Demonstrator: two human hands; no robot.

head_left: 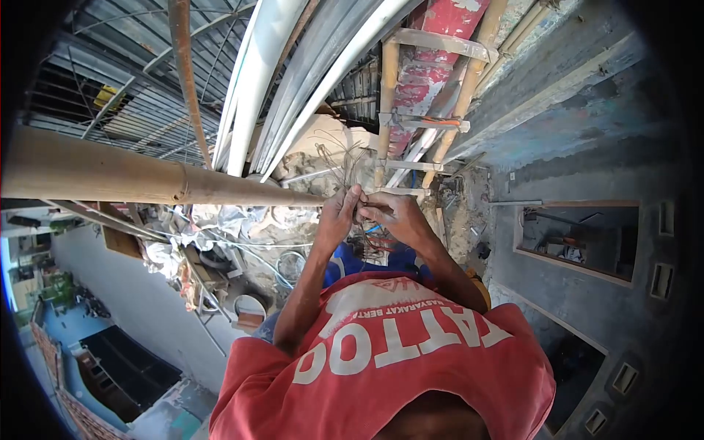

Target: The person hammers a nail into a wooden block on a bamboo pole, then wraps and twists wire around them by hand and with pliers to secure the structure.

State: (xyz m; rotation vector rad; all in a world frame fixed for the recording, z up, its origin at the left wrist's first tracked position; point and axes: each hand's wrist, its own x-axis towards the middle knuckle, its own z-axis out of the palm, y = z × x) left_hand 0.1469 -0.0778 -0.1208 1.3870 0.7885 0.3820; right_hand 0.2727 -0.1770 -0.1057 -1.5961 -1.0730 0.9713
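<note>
Both hands meet at chest height in front of my body. My left hand [339,213] is closed, thumb and fingers pinched around a bundle of thin binding wire [346,160]. Loose ends of the wire fan out above the fingertips. My right hand [400,216] is closed too, its thumb and fingertips pressed to the same bundle right beside the left thumb. The part of the wire inside the fingers is hidden. A thick bamboo pole [95,167] reaches in from the left, its far end overlapping my left hand in this view.
A bamboo ladder [433,121] with wooden rungs leans ahead, right of centre. Long white pipes [257,81] and a rusty bar [189,81] slope overhead. Rubble and scraps [271,218] lie below. A grey wall with a window opening [579,238] stands to the right.
</note>
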